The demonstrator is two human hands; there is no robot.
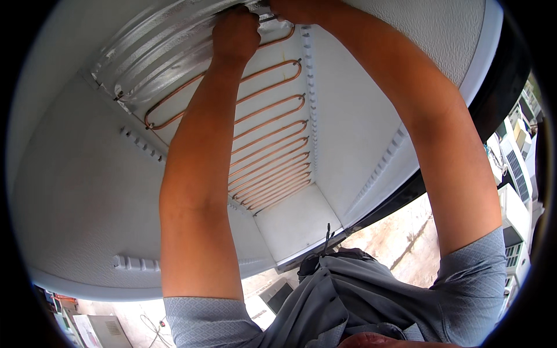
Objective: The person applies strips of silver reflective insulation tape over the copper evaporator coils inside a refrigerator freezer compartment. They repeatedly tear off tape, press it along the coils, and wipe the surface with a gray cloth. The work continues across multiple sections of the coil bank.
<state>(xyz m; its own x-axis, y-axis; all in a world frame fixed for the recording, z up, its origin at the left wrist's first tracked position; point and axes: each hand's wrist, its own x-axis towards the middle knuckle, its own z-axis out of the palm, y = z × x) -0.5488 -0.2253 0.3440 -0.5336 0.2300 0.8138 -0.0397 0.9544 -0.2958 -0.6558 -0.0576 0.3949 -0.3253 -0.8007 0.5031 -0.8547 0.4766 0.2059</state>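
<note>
Both my arms reach up inside a white fridge cabinet. My left hand (pixel 236 33) is closed in a fist against a shiny silver foil sheet (pixel 156 49) that covers the upper part of the inner wall; what its fingers hold, if anything, is hidden. My right hand (pixel 293 10) is beside it at the top edge, close to the foil's right end. Its fingers are mostly cut off there, so its grip does not show. Below the foil, a copper tube (pixel 270 104) winds back and forth in long loops down the wall, held by small clips along its bends.
Ridged shelf supports (pixel 139 144) line the cabinet's side walls. The cabinet's white rim (pixel 93 290) curves around me. Outside lie a pale floor (pixel 406 232), a beige boxy unit (pixel 104 332) at lower left and several white appliances (pixel 513 211) at right.
</note>
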